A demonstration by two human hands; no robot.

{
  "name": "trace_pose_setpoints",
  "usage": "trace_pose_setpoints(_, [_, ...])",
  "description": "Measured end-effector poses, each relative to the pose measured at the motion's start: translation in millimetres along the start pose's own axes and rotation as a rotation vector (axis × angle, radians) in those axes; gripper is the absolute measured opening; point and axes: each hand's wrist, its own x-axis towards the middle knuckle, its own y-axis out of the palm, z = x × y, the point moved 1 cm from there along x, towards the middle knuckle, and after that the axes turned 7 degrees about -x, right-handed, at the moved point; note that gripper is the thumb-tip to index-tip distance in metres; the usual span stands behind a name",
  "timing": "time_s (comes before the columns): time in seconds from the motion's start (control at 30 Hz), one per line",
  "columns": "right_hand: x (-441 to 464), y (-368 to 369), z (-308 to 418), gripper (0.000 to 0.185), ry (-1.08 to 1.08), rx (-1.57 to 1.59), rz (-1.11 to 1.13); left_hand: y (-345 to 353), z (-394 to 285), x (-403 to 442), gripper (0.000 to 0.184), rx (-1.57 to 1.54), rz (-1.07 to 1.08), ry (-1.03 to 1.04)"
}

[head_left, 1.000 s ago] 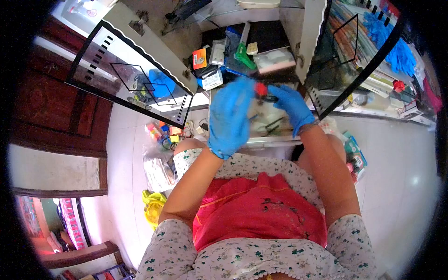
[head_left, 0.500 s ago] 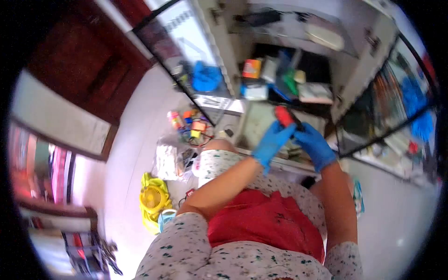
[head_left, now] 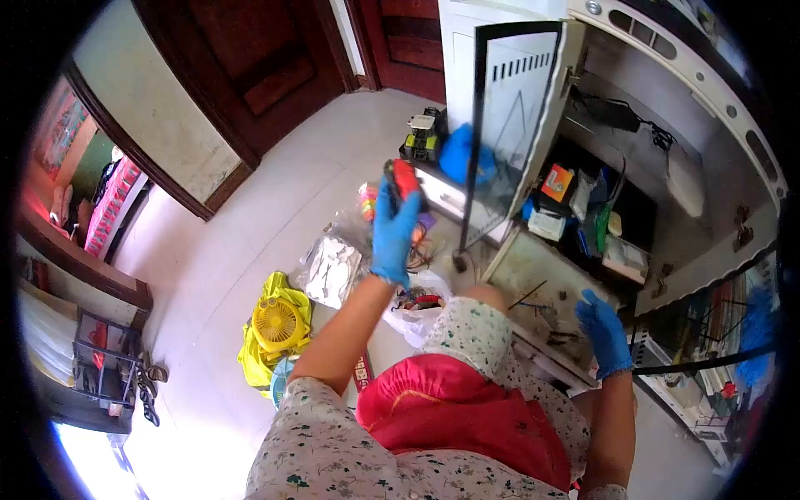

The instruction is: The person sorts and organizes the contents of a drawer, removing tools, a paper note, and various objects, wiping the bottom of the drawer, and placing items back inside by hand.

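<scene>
Shiny pale floor [head_left: 200,275] runs across the room, with a dark brown door [head_left: 258,67] at the far side. Up over the floor is a small red and black thing [head_left: 405,178], too small to tell what it is. The left hand [head_left: 393,235], gloved in blue, is grasping it, with the fingers at its lower end.

Near that wrist, a clear plastic bag [head_left: 333,268] with white and silvery stuff lies on one side. On the other side, by the person's knee, sits a white bag [head_left: 408,327] with small bits in it. A round yellow fan [head_left: 280,323] lies near the clear bag.

Past the red and black thing stand a green and black thing [head_left: 423,140] and a puffy blue thing [head_left: 457,152]. An open glass door [head_left: 510,117] is next to them. It belongs to a cabinet [head_left: 646,83] that holds an orange packet [head_left: 557,182] and a green thing [head_left: 602,227].

Under the cabinet, a drawer [head_left: 527,260] is pulled out, with thin dark sticks inside. The right hand [head_left: 605,335], also gloved in blue, is released, its fingers loose, by the drawer's end. Bright red cloth [head_left: 467,412] covers the lap.
</scene>
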Motion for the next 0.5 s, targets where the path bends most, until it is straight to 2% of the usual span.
trace_pose_setpoints(0.07, [4.5, -3.5, -8.3, 0.048, -0.013, -0.002, 0.012, -41.1, 20.1, 44.2, 0.050, -0.009, -0.110, 0.008])
trace_pose_setpoints(0.17, [7.0, -2.1, -10.6, 0.046, 0.067, 0.031, -0.026, -77.9, 38.0, 99.2, 0.051, 0.066, -0.093, 0.001])
trace_pose_setpoints(0.27, [13.5, -9.8, -30.8, 0.047, 0.026, 0.077, -0.040, -93.7, 49.1, 164.1, 0.051, 0.166, -0.024, 0.080])
trace_pose_setpoints(0.3, [20.3, -12.1, -33.8, 0.048, -0.021, 0.118, -0.028, -103.3, 61.6, 191.4, 0.051, 0.285, 0.001, 0.070])
trace_pose_setpoints(0.33, [18.3, -5.8, -23.0, 0.048, 0.049, 0.051, -0.036, -110.4, 75.1, 216.6, 0.052, 0.403, 0.027, 0.059])
trace_pose_setpoints(0.37, [20.4, -5.6, -20.0, 0.048, 0.044, 0.051, -0.044, -113.6, 86.5, 237.3, 0.052, 0.397, 0.034, 0.061])
trace_pose_setpoints(0.43, [25.2, -8.3, -23.8, 0.048, 0.130, 0.099, -0.077, -118.4, 109.0, 278.3, 0.046, 0.621, -0.128, -0.052])
trace_pose_setpoints(0.47, [27.3, -13.5, -28.6, 0.046, 0.091, 0.144, -0.042, -123.4, 118.0, 298.0, 0.040, 0.751, -0.097, -0.079])
trace_pose_setpoints(0.5, [27.5, -11.5, -27.8, 0.046, 0.084, 0.149, -0.050, -124.1, 129.8, 314.3, 0.040, 0.749, -0.087, -0.075])
